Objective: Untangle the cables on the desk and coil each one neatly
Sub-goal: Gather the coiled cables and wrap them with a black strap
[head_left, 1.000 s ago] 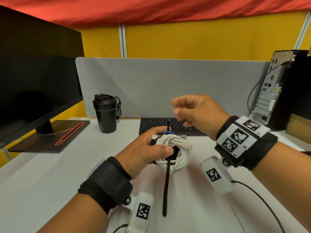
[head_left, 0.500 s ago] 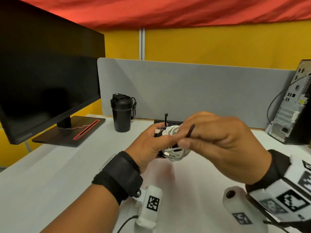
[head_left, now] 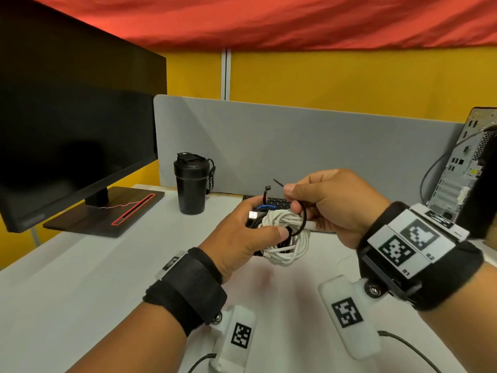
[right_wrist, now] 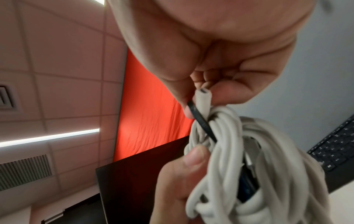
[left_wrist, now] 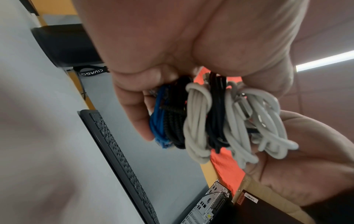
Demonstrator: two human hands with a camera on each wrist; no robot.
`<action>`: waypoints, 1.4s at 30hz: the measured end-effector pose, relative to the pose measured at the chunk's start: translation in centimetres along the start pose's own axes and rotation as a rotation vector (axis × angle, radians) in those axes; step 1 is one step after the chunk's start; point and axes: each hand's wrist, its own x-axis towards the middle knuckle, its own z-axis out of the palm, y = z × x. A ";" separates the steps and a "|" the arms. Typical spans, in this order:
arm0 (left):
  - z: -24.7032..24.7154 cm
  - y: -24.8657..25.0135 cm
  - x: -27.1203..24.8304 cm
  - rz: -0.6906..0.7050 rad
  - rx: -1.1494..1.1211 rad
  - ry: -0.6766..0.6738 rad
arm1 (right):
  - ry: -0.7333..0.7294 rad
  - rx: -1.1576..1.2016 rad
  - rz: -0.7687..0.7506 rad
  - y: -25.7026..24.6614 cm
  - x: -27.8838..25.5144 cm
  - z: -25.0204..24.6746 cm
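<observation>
An office cubicle (grey divider (head_left: 295, 141)): monitor (head_left: 75, 125), keyboard (left_wrist: 122, 159), tower PC (head_left: 462, 173)

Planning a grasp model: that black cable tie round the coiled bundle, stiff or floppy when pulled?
Likely springy, not limp: the black cable tie holds a smooth arc around the white cable coil, and its free tip stands out from the right hand. Probably thin and slick, since a pinch holds it. The left hand steadies the bundle.

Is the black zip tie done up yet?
Not yet. The zip tie loops over the cables, but its tip, by the right hand, sits outside its head.
</observation>
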 end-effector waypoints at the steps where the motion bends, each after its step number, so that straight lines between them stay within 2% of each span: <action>1: 0.0 0.0 0.0 -0.002 -0.008 -0.001 | 0.011 0.010 -0.004 0.1 0.1 0.1; 24: 0.3 -0.2 -0.1 -0.049 0.018 0.003 | 0.006 -0.033 0.019 0.6 0.2 0.0; 42: 1.0 0.3 -0.7 0.040 0.140 -0.029 | 0.076 -0.014 -0.034 1.0 0.7 0.3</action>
